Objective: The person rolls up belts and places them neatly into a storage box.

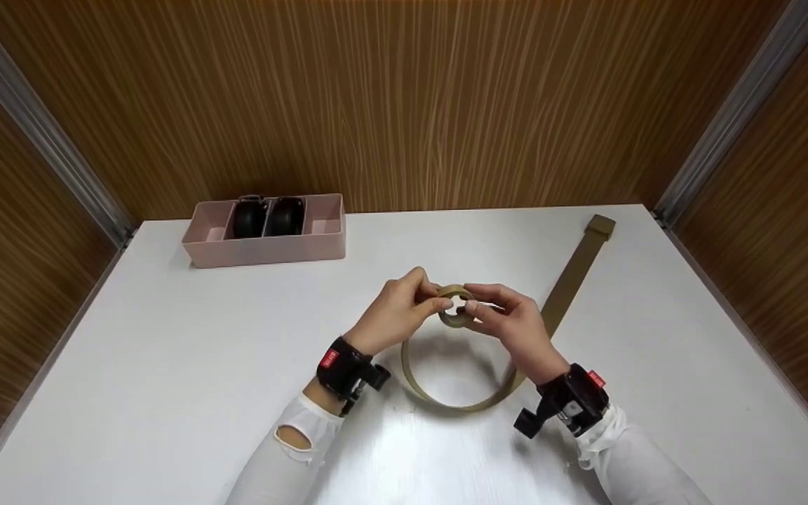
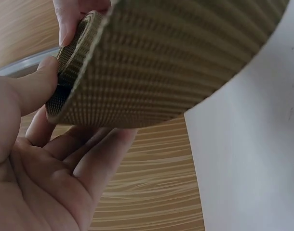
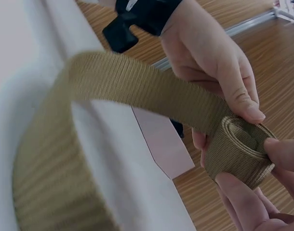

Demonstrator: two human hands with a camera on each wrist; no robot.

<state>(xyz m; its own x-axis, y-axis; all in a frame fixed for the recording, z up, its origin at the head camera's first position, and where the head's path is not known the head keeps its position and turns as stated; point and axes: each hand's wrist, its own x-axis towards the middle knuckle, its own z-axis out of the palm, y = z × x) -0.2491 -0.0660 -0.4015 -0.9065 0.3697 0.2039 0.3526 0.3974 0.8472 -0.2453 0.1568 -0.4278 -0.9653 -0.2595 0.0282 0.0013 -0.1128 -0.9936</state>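
An olive-tan webbing belt is partly wound into a small open coil, held up above the white table. My left hand pinches the coil's left side between thumb and fingers. On its other side my right hand grips the coil, thumb at the inner edge. From the coil the strap drops in a wide loop to the tabletop, then runs to the far right, ending in a folded or buckled tip. In the left wrist view the ribbed strap fills much of the picture and hides part of the coil.
A pink divided box stands at the back left of the white table. Two black rolled items sit in its middle compartments. Wood-grain panels enclose the table at the back and sides.
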